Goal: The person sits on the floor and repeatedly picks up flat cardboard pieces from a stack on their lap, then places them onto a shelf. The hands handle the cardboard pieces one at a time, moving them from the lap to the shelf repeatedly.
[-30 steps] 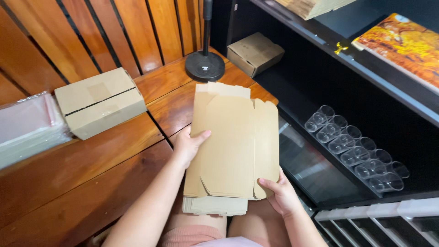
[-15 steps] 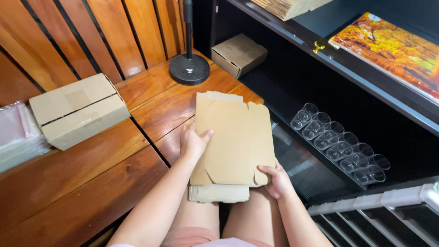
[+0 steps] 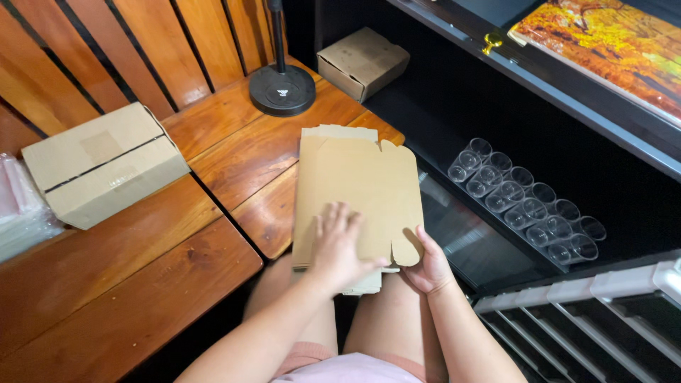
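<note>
I count one stack of flat, unfolded cardboard box blanks (image 3: 358,191) lying partly on the wooden bench (image 3: 142,262), partly over my knees. My left hand (image 3: 339,245) presses on it, fingers spread flat; my right hand (image 3: 428,264) grips its near-right corner. Two closed cardboard boxes (image 3: 103,163) sit nearby, plus clear plastic cups (image 3: 525,202) in two rows.

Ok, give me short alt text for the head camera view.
A person's left hand presses flat on a flattened brown cardboard box blank lying over their lap and a reddish wooden slat table, while the right hand grips its near corner.
</note>
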